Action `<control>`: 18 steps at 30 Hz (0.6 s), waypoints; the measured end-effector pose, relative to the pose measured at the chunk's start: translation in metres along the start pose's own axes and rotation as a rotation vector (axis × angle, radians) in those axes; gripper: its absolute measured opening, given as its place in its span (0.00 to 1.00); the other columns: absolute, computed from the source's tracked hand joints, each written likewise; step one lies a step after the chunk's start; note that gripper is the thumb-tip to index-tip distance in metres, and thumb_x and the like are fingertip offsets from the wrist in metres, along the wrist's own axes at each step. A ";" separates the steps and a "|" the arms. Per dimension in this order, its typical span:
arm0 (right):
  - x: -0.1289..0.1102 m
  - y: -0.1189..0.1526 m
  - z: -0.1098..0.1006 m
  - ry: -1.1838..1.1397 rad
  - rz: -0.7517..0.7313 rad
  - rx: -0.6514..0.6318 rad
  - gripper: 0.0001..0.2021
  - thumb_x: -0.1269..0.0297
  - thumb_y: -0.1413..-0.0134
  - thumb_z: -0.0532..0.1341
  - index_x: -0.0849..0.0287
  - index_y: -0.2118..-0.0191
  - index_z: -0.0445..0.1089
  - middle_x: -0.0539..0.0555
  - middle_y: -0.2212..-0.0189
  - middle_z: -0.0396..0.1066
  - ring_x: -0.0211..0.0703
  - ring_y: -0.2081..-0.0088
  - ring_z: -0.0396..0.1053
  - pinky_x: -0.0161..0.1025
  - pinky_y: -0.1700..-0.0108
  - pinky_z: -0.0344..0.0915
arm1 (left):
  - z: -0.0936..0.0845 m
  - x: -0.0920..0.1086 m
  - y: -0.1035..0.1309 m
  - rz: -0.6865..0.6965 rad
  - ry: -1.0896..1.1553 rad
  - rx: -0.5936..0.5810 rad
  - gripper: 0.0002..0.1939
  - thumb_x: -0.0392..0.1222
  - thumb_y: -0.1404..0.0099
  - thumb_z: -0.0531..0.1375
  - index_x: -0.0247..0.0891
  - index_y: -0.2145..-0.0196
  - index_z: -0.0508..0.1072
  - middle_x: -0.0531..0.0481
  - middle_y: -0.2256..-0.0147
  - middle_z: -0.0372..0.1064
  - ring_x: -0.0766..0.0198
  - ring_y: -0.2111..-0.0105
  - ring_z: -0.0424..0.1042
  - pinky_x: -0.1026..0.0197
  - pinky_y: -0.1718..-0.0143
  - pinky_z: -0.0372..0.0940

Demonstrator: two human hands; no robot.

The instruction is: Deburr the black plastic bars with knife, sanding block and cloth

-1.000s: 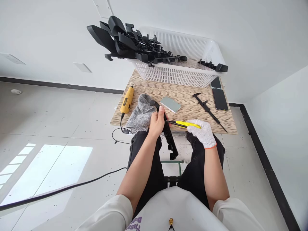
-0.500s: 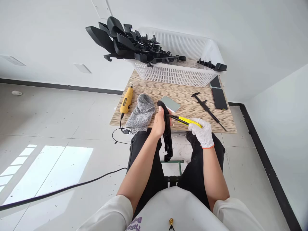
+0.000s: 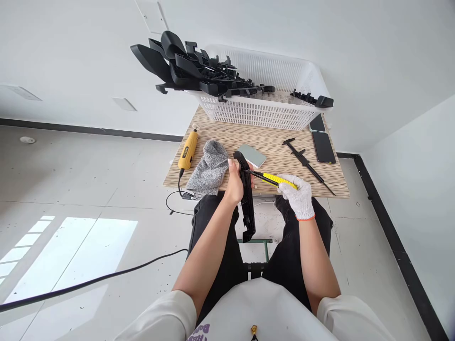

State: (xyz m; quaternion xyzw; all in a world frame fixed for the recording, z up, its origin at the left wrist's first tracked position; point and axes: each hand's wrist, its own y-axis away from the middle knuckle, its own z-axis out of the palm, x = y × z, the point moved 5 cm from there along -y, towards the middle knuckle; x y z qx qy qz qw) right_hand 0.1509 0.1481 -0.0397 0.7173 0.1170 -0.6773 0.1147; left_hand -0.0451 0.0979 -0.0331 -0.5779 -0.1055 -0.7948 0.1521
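Observation:
My bare left hand (image 3: 235,183) grips a long black plastic part (image 3: 248,208) near its upper end, at the table's front edge. The part hangs upright, its lower end between my knees. My right hand (image 3: 297,193), in a white knitted glove, is closed around a yellow-and-black handled tool (image 3: 273,179). The tool's thin dark tip points left and meets the upper section of the black part; the exact contact is too small to tell. Behind the part lies a grey-green flat block (image 3: 252,155).
On the wooden table (image 3: 227,130) are a yellow rotary tool (image 3: 187,150) with a cord, a grey cloth (image 3: 210,168), a black caliper (image 3: 304,161) and two phones (image 3: 323,147). A white basket (image 3: 263,111) at the back holds several black parts (image 3: 199,71).
The view has tilted slightly, so the basket and table appear a little lower. My left thumb has shifted slightly left on the black part. Both hands keep their holds.

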 end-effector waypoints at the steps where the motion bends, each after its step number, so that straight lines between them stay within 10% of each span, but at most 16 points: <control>1: -0.001 -0.001 0.000 -0.035 0.006 0.003 0.22 0.53 0.55 0.70 0.63 0.56 0.78 0.51 0.78 0.71 0.31 0.79 0.61 0.31 0.78 0.58 | -0.001 -0.002 0.000 -0.016 0.009 0.008 0.40 0.82 0.42 0.40 0.41 0.70 0.67 0.50 0.82 0.63 0.59 0.78 0.72 0.59 0.81 0.67; 11: -0.009 -0.036 -0.003 -0.226 0.092 0.059 0.19 0.51 0.54 0.69 0.62 0.62 0.75 0.50 0.82 0.67 0.31 0.81 0.60 0.27 0.82 0.51 | 0.027 0.013 -0.033 -0.255 0.053 -0.131 0.42 0.81 0.41 0.35 0.39 0.71 0.65 0.52 0.86 0.57 0.65 0.87 0.61 0.62 0.82 0.63; 18: -0.025 -0.089 -0.023 -0.170 -0.004 0.165 0.17 0.53 0.55 0.68 0.62 0.63 0.74 0.50 0.83 0.68 0.30 0.84 0.58 0.28 0.84 0.51 | 0.033 0.021 -0.061 -0.388 0.024 0.003 0.36 0.67 0.29 0.32 0.38 0.74 0.62 0.51 0.86 0.58 0.67 0.89 0.59 0.65 0.83 0.58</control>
